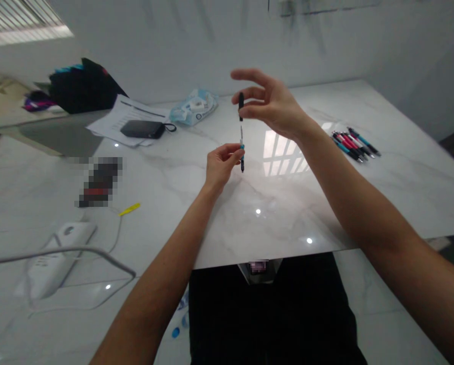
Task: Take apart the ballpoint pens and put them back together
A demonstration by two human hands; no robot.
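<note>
My left hand (221, 163) pinches the lower part of a pen (242, 157), blue and black, held upright above the white marble table (272, 203). A thin refill (241, 135) sticks up from it. My right hand (267, 104) is above, thumb and fingers closed on a black pen piece (241, 105) at the refill's top, the other fingers spread. Both hands are over the middle of the table.
Several red, blue and black pens (354, 143) lie at the right. At the back left are papers with a black pouch (142, 129), a plastic packet (193, 107) and a black folder (83, 86). A white power strip (55, 256) with cable lies front left.
</note>
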